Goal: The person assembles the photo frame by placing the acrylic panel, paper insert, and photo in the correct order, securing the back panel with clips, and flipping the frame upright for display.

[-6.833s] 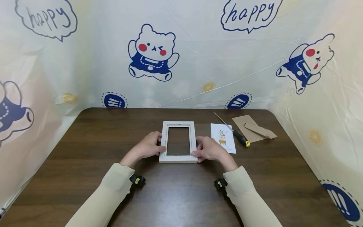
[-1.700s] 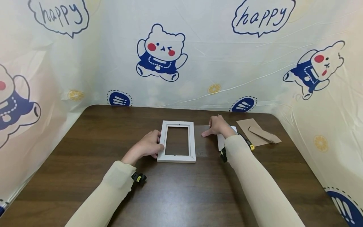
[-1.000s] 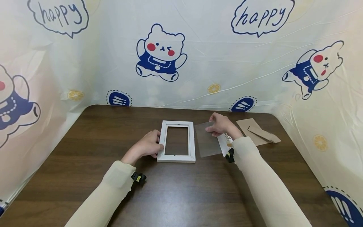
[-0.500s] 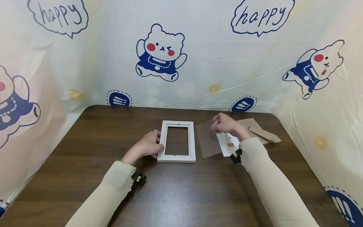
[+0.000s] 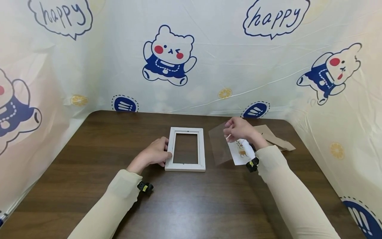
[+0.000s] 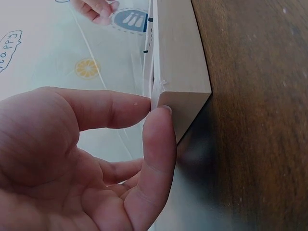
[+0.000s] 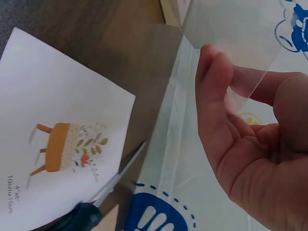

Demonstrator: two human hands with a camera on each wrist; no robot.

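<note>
A white picture frame point(image 5: 201, 149) lies on the table with bare wood showing through its opening. My left hand point(image 5: 154, 153) grips its left side; the left wrist view shows thumb and fingers pinching the frame point(image 6: 180, 53) near a corner. To the right, my right hand point(image 5: 239, 128) pinches a clear plastic sheet point(image 5: 219, 146) near its upper right corner. The sheet is tilted, raised on the hand's side. Close under that hand lies a white card point(image 5: 241, 153) printed with a plant on an orange stool, also sharp in the right wrist view.
Brown cardboard point(image 5: 277, 139), with a folded flap, lies at the back right, partly behind the right forearm. A screwdriver point(image 7: 79, 216) with a dark handle lies across the card's edge. A printed curtain point(image 5: 206, 66) hangs behind the table.
My right hand has left the frame, reached the clear sheet and lifted it, moving slightly right. The card shows more as the hand moves off it. The left hand has stayed on the frame.
</note>
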